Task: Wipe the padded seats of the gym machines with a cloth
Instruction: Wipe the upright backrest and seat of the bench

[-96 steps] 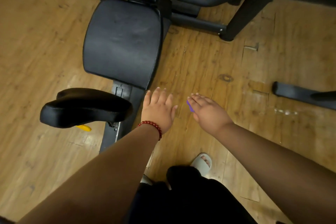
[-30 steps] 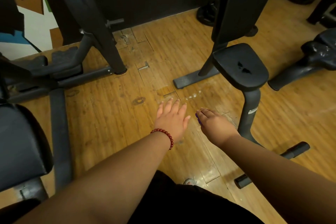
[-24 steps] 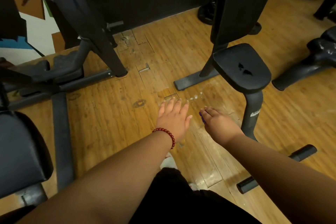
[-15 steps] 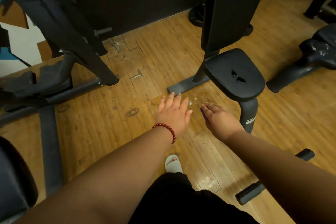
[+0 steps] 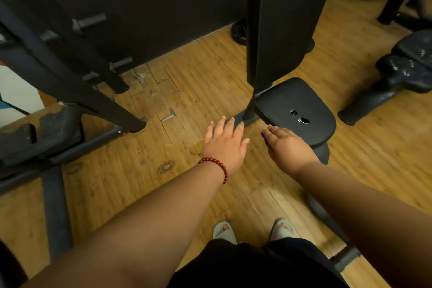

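right hand (image 5: 289, 149), small purple cloth (image 5: 264, 137) pinched under nearly straight fingers, has now reached the near edge of the torn black padded seat (image 5: 297, 110); wiping may start; left hand (image 5: 224, 145) spread, empty

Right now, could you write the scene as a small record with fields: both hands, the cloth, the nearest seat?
left hand: fingers straight, holding nothing, above the wooden floor
right hand: at the padded seat's front edge, grip hidden
purple cloth: only a sliver shows under the right hand
padded seat: black, two small tears on top
contact: cannot tell whether cloth touches seat
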Demonstrator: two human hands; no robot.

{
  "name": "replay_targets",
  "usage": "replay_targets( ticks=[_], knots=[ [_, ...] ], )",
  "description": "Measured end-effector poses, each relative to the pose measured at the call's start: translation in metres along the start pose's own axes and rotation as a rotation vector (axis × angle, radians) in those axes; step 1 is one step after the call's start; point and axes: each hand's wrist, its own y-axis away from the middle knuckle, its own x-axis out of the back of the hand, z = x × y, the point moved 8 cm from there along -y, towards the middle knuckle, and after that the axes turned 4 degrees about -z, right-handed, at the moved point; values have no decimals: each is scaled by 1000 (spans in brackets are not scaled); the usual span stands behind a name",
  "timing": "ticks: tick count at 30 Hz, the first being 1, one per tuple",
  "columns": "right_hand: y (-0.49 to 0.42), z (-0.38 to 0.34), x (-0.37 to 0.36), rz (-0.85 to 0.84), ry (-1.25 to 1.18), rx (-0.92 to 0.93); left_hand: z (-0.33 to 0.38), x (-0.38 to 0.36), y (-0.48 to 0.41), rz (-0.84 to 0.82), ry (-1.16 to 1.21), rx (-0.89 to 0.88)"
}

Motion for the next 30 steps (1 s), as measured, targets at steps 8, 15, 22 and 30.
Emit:
replay_targets(
  ticks=[8,15,22,30],
  knots=[
    [-30,40,15,-7,20,42,33,17,-37,27,-7,42],
    [-49,93,33,-9,60,143,74,21,-70,19,21,163],
    [-72,153,60,-5,151,196,109,43,-110,102,40,271],
    [-114,169,113,109,201,305,113,87,-156,207,39,300]
  ],
)
